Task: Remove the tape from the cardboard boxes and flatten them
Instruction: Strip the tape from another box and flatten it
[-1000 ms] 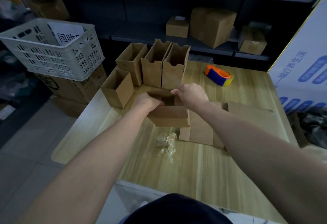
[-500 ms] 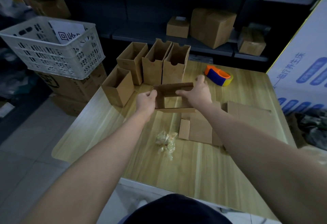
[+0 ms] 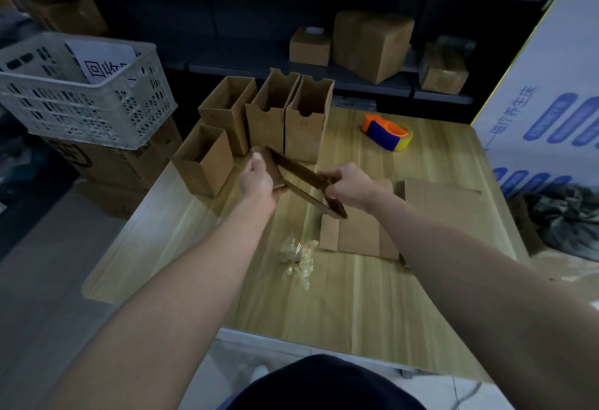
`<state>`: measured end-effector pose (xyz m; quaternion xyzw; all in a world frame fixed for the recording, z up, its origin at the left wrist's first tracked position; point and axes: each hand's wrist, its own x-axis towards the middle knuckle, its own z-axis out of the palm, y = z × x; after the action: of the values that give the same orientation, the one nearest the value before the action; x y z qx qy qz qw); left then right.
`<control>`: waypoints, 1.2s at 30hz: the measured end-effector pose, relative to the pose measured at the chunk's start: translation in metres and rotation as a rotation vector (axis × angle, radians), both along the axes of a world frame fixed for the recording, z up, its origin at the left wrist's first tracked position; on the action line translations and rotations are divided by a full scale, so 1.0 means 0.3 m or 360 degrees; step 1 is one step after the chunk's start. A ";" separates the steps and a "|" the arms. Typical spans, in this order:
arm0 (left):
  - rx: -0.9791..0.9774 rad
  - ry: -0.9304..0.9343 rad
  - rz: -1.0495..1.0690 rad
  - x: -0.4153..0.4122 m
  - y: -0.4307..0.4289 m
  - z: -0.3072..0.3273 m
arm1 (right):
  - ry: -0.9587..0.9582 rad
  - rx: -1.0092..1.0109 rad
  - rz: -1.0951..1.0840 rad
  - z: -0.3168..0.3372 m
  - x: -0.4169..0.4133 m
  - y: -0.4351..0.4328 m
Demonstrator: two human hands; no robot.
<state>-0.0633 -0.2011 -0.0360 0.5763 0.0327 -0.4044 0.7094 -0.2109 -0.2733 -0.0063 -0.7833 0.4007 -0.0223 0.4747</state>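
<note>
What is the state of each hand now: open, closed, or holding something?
Left hand: holding the left end of the half-collapsed cardboard box.
Right hand: holding its right end.

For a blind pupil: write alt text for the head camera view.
A left hand and right hand hold a half-flattened cardboard box above a wooden table. Four open boxes stand behind; flattened cardboard, crumpled tape and a tape dispenser lie nearby.

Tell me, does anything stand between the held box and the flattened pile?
Nothing visible. The left hand and right hand hold the box above the flattened pile; the tape wad lies beside it, off the path.
</note>
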 end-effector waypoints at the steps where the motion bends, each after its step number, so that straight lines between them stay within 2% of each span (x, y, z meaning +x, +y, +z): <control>1: -0.0046 0.0050 0.0020 0.000 -0.004 0.000 | 0.0011 0.0083 0.0016 -0.004 0.000 0.000; 4: -0.0096 0.0064 0.0020 0.002 -0.004 -0.013 | -0.0061 0.0235 -0.0199 0.001 -0.002 -0.009; 6: -0.0105 0.0103 -0.0017 0.007 -0.001 -0.016 | -0.0107 0.0124 -0.0428 0.007 -0.011 -0.026; 8: -0.0094 0.0109 -0.0083 0.011 -0.006 -0.015 | 0.0014 0.0064 -0.0572 -0.002 -0.033 -0.060; 11: -0.0030 0.0112 -0.0123 0.003 -0.021 -0.016 | 0.0215 0.0206 -0.0629 -0.011 -0.068 -0.091; 14: 0.0175 0.0137 -0.0167 0.003 -0.035 -0.040 | 0.0215 0.0279 -0.0736 -0.028 -0.097 -0.111; 16: 0.0224 0.0129 -0.0411 -0.012 -0.047 -0.056 | 0.0179 0.0160 -0.0889 -0.042 -0.114 -0.126; 19: 0.0470 -0.0230 -0.0954 -0.079 -0.064 -0.087 | 0.0183 0.0069 -0.1011 -0.056 -0.137 -0.140; 22: 0.0582 -0.0482 -0.0935 -0.119 -0.114 -0.147 | 0.0323 0.0048 -0.0982 -0.087 -0.175 -0.165; 28: 0.0777 -0.0703 -0.0889 -0.161 -0.205 -0.221 | 0.0290 0.0088 -0.0982 -0.120 -0.262 -0.210; 36: 0.0968 -0.0757 -0.0990 -0.271 -0.295 -0.326 | 0.0409 0.0044 -0.0867 -0.179 -0.367 -0.278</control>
<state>-0.1445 -0.2895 -0.1337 0.8160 -0.1869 -0.4265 0.3426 -0.3209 -0.3568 -0.0602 -0.6369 0.6531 -0.0439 0.4073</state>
